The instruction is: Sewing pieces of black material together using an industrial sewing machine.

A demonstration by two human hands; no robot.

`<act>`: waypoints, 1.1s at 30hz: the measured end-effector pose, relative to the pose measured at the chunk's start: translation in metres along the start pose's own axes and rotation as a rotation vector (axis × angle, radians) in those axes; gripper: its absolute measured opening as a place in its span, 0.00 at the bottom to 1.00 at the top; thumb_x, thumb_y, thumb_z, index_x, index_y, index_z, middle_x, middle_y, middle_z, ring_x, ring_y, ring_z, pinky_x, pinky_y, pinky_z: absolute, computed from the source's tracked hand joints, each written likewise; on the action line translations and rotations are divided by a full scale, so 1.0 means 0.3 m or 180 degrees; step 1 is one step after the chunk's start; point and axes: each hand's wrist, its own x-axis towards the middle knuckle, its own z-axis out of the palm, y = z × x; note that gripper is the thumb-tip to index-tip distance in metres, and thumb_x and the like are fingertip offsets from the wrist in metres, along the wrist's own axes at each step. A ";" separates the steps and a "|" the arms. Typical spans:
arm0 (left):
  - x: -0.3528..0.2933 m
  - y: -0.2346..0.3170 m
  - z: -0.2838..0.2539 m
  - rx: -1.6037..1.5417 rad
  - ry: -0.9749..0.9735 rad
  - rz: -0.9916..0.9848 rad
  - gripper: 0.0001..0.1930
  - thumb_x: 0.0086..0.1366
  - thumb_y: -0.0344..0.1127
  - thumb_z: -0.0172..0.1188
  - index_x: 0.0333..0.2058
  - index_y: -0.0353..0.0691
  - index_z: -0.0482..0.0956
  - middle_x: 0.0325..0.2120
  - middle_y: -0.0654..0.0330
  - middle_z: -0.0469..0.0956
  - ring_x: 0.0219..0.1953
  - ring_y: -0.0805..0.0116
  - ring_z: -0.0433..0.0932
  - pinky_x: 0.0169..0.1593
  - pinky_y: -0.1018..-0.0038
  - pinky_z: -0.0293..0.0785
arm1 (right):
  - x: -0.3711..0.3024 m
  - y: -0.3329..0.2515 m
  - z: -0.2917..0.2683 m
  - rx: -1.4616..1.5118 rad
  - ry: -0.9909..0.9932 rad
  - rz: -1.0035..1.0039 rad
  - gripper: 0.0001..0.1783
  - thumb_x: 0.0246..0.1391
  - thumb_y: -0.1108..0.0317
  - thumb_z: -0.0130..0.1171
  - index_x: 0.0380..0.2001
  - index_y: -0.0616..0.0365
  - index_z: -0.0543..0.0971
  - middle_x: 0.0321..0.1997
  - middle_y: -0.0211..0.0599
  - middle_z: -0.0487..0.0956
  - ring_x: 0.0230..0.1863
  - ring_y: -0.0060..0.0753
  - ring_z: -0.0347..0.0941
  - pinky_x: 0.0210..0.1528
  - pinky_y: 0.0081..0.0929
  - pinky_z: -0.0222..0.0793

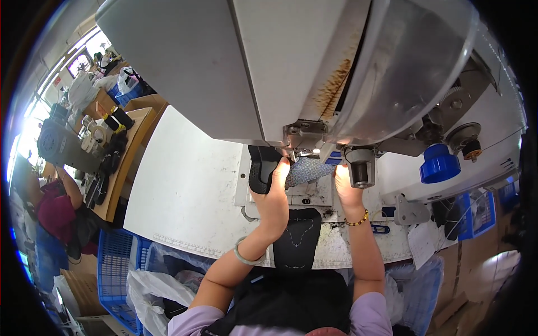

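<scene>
Under the head of a sewing machine [300,147] lies a shoe upper, its grey-blue mesh [307,171] at the needle area and its black padded end [262,168] to the left. My left hand [272,199] grips the upper near the join of black and mesh, thumb on top and the other fingers hidden beneath. At the mesh's right end, my right hand [348,187] is partly covered by a metal cylinder [361,168], so its grip cannot be made out. A second black piece [297,238] with stitched outlines hangs over the table's near edge.
Dark lint litters the white machine table [174,185]. A blue thread snipper [380,229] lies right of my right wrist. Blue baskets [115,269] stand below on the left. Beyond a wooden table [131,148] with thread spools [119,117], another person [56,204] sits at a machine.
</scene>
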 end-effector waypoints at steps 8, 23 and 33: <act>0.201 0.045 -0.156 -0.0906 -0.1051 -0.2169 0.10 0.59 0.31 0.56 0.38 0.31 0.75 0.34 0.58 0.78 0.39 0.70 0.76 0.45 0.75 0.72 | 0.002 0.077 -0.039 0.1732 -0.0634 -0.0175 0.32 0.51 0.73 0.61 0.58 0.55 0.60 0.54 0.35 0.69 0.52 0.31 0.68 0.55 0.33 0.69; 0.169 -0.001 -0.139 -0.0978 -0.1353 -0.1928 0.10 0.56 0.24 0.56 0.39 0.31 0.74 0.35 0.58 0.76 0.39 0.72 0.76 0.44 0.75 0.74 | -0.041 -0.002 -0.028 -0.1198 0.0677 -0.0534 0.12 0.50 0.79 0.57 0.39 0.61 0.72 0.33 0.33 0.75 0.21 0.20 0.62 0.23 0.17 0.58; 0.046 0.013 -0.058 -0.0473 -0.0627 -0.0700 0.04 0.56 0.28 0.58 0.30 0.35 0.75 0.27 0.67 0.74 0.30 0.79 0.70 0.36 0.82 0.66 | -0.047 -0.089 0.027 -0.1621 0.0256 -0.1921 0.21 0.43 0.83 0.58 0.42 0.59 0.69 0.35 0.36 0.70 0.22 0.20 0.60 0.22 0.17 0.57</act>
